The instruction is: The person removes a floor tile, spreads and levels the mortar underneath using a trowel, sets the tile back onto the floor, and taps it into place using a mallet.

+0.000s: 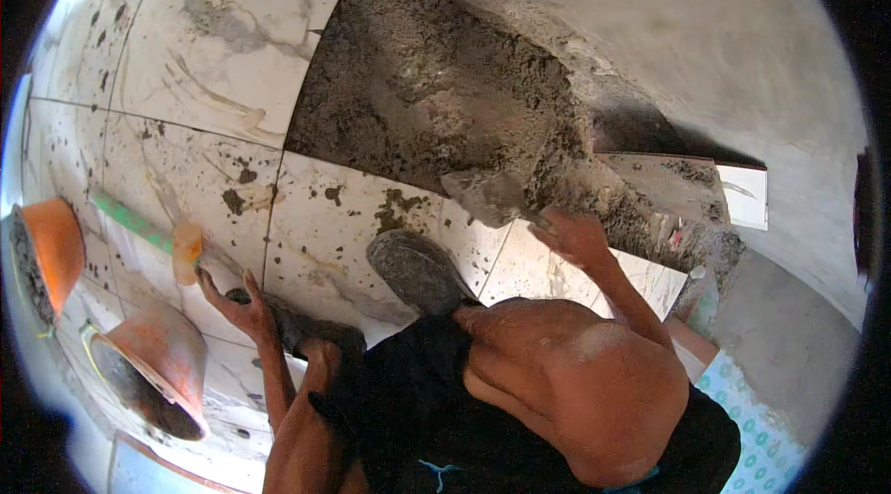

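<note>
My right hand [577, 238] is closed round the handle of a trowel [484, 196]. The trowel's blade, grey with mortar, lies at the edge between the wet mortar bed [436, 86] and a white marbled tile [325, 206]. To the left, my left hand [243, 310] is held over the tiles with thumb and fingers apart, holding nothing. Just beyond its fingertips is an orange cylindrical object [187, 248]. A green bar [135, 220] runs up to that cylinder; whether they are joined I cannot tell.
Two orange buckets [162, 359] lie tilted at the left, with grey residue inside. A bare plastered wall [705, 39] rises along the right. Mortar crumbs spot the laid tiles. My dark shoe [416, 269] rests between my hands, and a tile piece [742, 197] leans by the wall.
</note>
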`<state>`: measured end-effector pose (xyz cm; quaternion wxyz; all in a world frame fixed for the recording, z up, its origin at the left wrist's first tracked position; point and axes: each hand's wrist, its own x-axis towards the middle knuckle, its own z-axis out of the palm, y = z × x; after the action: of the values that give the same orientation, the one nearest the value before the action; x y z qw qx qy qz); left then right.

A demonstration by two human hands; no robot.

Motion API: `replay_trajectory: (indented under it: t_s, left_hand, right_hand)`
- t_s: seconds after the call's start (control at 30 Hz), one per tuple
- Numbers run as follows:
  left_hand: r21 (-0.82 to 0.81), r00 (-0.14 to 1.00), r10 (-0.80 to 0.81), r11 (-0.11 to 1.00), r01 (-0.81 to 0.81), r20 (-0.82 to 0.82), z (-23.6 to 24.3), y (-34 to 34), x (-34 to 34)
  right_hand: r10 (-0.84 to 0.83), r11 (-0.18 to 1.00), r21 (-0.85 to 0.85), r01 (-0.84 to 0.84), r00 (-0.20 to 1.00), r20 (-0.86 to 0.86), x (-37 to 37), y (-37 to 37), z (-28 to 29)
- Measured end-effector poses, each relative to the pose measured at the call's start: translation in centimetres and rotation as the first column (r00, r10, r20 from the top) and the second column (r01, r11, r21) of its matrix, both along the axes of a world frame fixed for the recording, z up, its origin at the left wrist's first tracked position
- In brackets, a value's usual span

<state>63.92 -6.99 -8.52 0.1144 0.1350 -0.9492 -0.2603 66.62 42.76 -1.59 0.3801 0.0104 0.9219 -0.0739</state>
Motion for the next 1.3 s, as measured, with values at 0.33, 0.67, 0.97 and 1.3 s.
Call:
replay_trajectory:
  t_s: [0.33, 0.67, 0.97, 1.3]
  left_hand:
    - [-0.017, 0.999, -0.029, 0.999, 0.029, -0.018, 0.1, 0.2, -0.4]
    - [0.028, 1.000, -0.017, 0.999, 0.017, -0.012, 0.4, 0.3, -0.5]
    - [0.033, 1.000, -0.025, 0.999, 0.025, -0.009, 0.3, 0.2, -0.1]
    - [0.051, 0.999, 0.033, 0.998, -0.034, 0.023, 1.8, 0.2, -0.8]
  right_hand:
    - [0.310, 0.944, -0.016, -0.330, 0.900, -0.306, -6.0, 2.3, -2.0]
    - [-0.350, 0.937, -0.116, 0.331, 0.875, -0.334, -14.4, 1.8, -4.1]
    - [-0.071, 0.956, -0.274, 0.104, 0.989, 0.129, -9.9, -6.3, -3.0]
    - [-0.262, 0.925, 0.203, 0.321, 0.926, -0.271, -0.7, -1.8, -2.5]
